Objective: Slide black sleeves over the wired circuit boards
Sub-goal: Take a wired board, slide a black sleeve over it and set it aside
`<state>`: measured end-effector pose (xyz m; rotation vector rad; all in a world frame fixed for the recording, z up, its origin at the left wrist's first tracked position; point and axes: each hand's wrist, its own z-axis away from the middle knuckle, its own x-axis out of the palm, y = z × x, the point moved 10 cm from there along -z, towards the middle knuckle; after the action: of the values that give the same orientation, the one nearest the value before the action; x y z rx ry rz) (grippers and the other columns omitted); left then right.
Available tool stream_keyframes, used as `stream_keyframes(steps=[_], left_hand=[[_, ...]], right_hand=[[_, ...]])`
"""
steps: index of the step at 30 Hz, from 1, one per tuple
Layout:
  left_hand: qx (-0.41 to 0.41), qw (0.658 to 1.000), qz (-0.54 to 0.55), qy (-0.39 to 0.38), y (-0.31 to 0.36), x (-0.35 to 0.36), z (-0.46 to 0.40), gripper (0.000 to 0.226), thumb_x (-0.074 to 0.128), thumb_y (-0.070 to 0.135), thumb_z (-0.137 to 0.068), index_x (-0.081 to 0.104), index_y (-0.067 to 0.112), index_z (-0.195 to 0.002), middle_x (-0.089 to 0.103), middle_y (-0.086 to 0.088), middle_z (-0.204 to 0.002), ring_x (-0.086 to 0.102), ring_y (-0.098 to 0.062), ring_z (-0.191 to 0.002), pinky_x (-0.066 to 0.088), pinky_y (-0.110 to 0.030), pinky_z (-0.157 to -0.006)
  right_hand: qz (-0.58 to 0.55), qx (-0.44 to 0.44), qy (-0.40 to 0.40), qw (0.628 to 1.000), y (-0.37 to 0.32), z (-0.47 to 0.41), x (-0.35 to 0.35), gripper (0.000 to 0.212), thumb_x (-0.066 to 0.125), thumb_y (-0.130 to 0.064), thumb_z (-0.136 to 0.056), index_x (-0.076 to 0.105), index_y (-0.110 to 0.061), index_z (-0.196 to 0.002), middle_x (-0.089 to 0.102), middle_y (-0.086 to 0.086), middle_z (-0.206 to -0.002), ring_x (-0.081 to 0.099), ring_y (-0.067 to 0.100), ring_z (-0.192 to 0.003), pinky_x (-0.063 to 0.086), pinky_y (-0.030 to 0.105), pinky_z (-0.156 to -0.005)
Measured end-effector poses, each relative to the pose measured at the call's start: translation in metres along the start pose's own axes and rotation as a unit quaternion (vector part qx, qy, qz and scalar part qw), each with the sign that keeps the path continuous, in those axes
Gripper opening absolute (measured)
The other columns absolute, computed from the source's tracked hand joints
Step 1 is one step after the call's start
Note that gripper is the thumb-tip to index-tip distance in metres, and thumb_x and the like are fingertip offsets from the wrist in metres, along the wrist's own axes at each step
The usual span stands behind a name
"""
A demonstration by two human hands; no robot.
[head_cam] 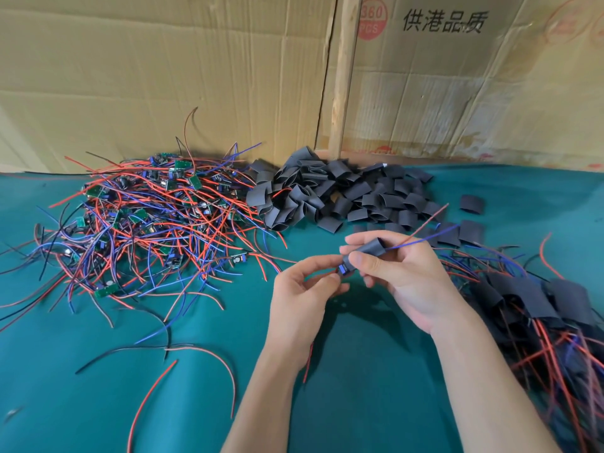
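Hands, two, bare, raised above the surface near the middle of the view. Left hand (302,282): thumb and fingertips pinched on the blue end of a small circuit board (343,269); a red wire (307,364) hangs below the wrist. Right hand (402,273): thumb and forefinger closed on a black sleeve (369,250), a short, flattened, matte tube, tilted. The board sits at the sleeve's lower mouth, mostly hidden inside it. One red and one blue lead (425,238), thin and stiff, exit the sleeve's upper mouth toward the right.

Surface (359,371): teal cloth, smooth, lightly creased.

Pile of wired boards (147,217), left: small green rectangular boards tangled in red, blue and black insulated wire, strands splaying outward across the cloth.

Heap of loose sleeves (343,197), centre rear: cut black tube pieces, some flat, some gaping open, a few scattered to the right.

Stack of sleeved boards (539,308), right edge: black wrapped pieces with red and blue wires trailing toward the near edge.

Cardboard sheets (163,76), rear: tan, corrugated, creased, printed with black characters and a red round stamp. Bare wooden post (343,76) standing between them.
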<state>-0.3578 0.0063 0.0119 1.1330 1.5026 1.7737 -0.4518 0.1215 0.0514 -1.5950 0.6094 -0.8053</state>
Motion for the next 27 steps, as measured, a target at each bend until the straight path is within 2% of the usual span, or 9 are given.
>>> stream_keyframes(steps=[5,8,11,14,18,21,23,24,27], left_hand=[[0.025,0.998,0.047,0.028,0.008,-0.007,0.002,0.022,0.070,-0.001,-0.091,0.065,0.007,-0.112,0.077,-0.013,-0.093,0.076,-0.028,-0.089,0.059,-0.027,-0.070],[0.030,0.996,0.059,0.068,0.009,-0.011,0.004,0.021,0.075,0.001,-0.087,0.064,0.003,-0.104,0.076,-0.013,-0.084,0.075,-0.022,-0.077,0.057,-0.023,-0.065],[0.047,0.994,0.035,0.090,0.013,-0.011,0.005,0.019,0.078,0.004,-0.085,0.064,0.002,-0.098,0.075,-0.011,-0.075,0.070,-0.018,-0.062,0.054,-0.021,-0.060],[0.044,0.993,0.043,0.097,0.013,-0.011,0.005,0.019,0.077,0.007,-0.086,0.066,0.006,-0.102,0.074,-0.011,-0.073,0.071,-0.021,-0.060,0.055,-0.021,-0.059],[0.041,0.997,-0.021,0.059,0.012,0.000,0.006,0.010,0.073,0.007,-0.090,0.068,0.009,-0.098,0.076,-0.012,-0.075,0.073,-0.024,-0.063,0.059,-0.028,-0.065],[0.020,0.998,-0.065,-0.004,0.006,0.017,0.006,0.012,0.063,0.005,-0.094,0.071,0.014,-0.096,0.077,-0.008,-0.079,0.074,-0.019,-0.070,0.058,-0.026,-0.070],[0.015,0.996,-0.093,0.003,0.003,0.018,0.005,0.020,0.057,0.001,-0.093,0.071,0.015,-0.093,0.077,-0.004,-0.080,0.074,-0.017,-0.072,0.057,-0.025,-0.067],[0.018,0.994,-0.105,0.023,0.003,0.013,0.004,0.022,0.055,-0.001,-0.091,0.071,0.015,-0.090,0.076,-0.003,-0.079,0.072,-0.015,-0.070,0.057,-0.025,-0.065],[0.025,0.989,-0.119,0.082,0.003,0.001,0.005,0.024,0.052,-0.004,-0.089,0.070,0.013,-0.085,0.073,-0.001,-0.074,0.067,-0.012,-0.063,0.056,-0.026,-0.058]], right_hand=[[0.001,0.010,-0.013,1.000,0.002,0.001,0.005,0.040,0.089,-0.027,-0.066,0.077,-0.012,-0.102,0.075,0.025,-0.102,0.063,0.026,-0.080,0.046,0.025,-0.057],[-0.007,0.029,-0.007,1.000,0.009,0.000,0.008,0.044,0.087,-0.023,-0.071,0.071,-0.009,-0.109,0.074,0.028,-0.104,0.062,0.023,-0.078,0.046,0.024,-0.056],[-0.013,0.049,-0.019,0.999,0.014,0.000,0.015,0.044,0.086,-0.021,-0.078,0.066,-0.005,-0.114,0.077,0.019,-0.105,0.062,0.018,-0.074,0.047,0.022,-0.056],[-0.022,0.059,-0.004,0.998,0.015,0.001,0.014,0.047,0.080,-0.031,-0.077,0.067,-0.005,-0.114,0.077,0.016,-0.103,0.060,0.015,-0.070,0.047,0.022,-0.056],[-0.011,0.104,0.022,0.994,0.021,0.006,0.006,0.044,0.076,-0.029,-0.081,0.070,-0.010,-0.120,0.068,0.005,-0.083,0.055,0.016,-0.067,0.044,0.023,-0.052],[0.084,0.119,0.073,0.987,0.009,0.013,-0.027,0.039,0.079,-0.014,-0.083,0.071,-0.018,-0.121,0.065,0.004,-0.087,0.056,0.016,-0.071,0.039,0.025,-0.053],[0.256,0.125,0.128,0.950,-0.014,0.019,-0.065,0.049,0.086,-0.019,-0.073,0.069,-0.025,-0.119,0.067,-0.001,-0.096,0.063,0.015,-0.082,0.044,0.029,-0.064],[0.356,0.132,0.155,0.912,-0.029,0.023,-0.083,0.057,0.086,-0.029,-0.061,0.068,-0.030,-0.116,0.068,-0.006,-0.097,0.065,0.017,-0.090,0.048,0.033,-0.073],[0.497,0.147,0.197,0.832,-0.065,0.039,-0.119,0.081,0.067,-0.049,-0.026,0.060,-0.046,-0.107,0.073,-0.009,-0.078,0.068,0.026,-0.094,0.053,0.046,-0.090]])
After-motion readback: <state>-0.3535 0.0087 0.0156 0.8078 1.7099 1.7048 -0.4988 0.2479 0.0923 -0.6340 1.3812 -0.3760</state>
